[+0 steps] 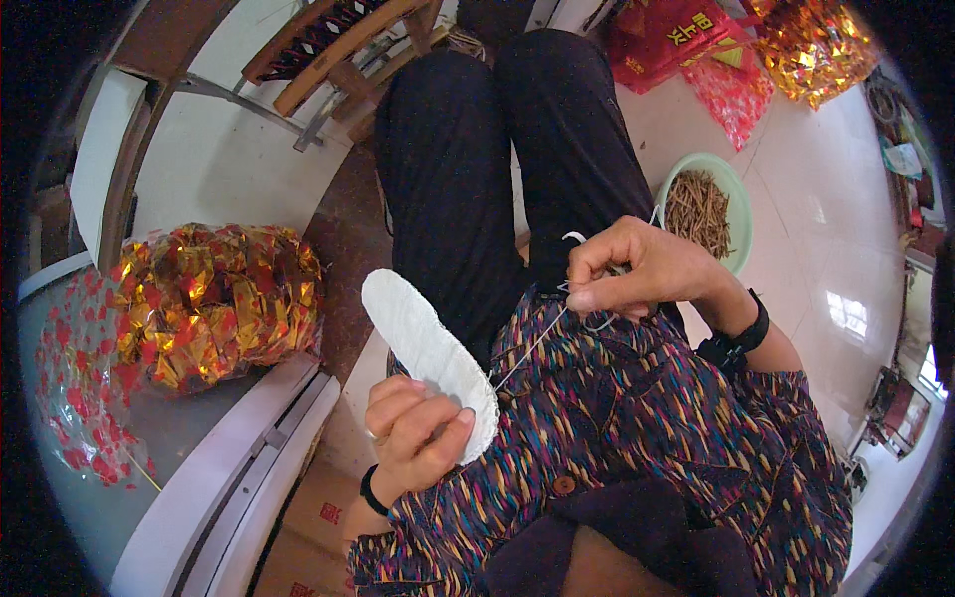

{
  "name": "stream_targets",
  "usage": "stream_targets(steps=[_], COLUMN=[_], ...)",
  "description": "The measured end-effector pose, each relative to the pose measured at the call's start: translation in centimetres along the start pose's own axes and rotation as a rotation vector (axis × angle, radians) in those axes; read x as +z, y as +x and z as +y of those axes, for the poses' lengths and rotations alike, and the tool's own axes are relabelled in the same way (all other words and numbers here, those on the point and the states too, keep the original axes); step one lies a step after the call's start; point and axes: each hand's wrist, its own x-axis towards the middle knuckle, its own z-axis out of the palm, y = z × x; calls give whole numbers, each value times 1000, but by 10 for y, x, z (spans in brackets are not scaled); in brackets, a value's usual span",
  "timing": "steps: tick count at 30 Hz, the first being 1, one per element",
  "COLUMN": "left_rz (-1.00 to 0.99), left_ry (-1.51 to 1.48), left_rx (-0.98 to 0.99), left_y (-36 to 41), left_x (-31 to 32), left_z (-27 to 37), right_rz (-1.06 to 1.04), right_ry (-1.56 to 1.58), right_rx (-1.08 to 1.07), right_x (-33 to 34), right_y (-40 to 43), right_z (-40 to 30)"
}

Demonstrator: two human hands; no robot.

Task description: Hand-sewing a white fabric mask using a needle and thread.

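A white fabric insole lies tilted over my lap, its wide end gripped by my left hand with the thumb on top. From the insole's right edge a thin white thread runs taut up to my right hand. The right fingers are pinched shut on that thread, and loose loops of it hang around them. Whether a needle is also between those fingers cannot be seen. Below both hands is the patterned jacket, and beyond them the black trousers.
On the right floor stands a pale green basin holding brown sticks. Gold-wrapped goods in a clear bag rest on a grey surface at left. A red bag and more gold wrapping are at upper right, a wooden rack at upper left.
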Motion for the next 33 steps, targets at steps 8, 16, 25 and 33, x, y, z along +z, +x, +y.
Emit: stream_targets(steps=[8, 16, 25, 33], left_rz=[12, 20, 37, 37], left_ry=[-1, 3, -6, 11], left_rx=[0, -7, -15, 1], left_y=[1, 2, 2, 2], left_x=[0, 2, 3, 4], left_z=[0, 0, 0, 0], right_rz=[21, 36, 38, 32], right_ry=[4, 23, 34, -8], right_rx=[-3, -24, 14, -55], right_x=[0, -1, -2, 1], right_y=[1, 0, -1, 0], right_z=[2, 5, 6, -1])
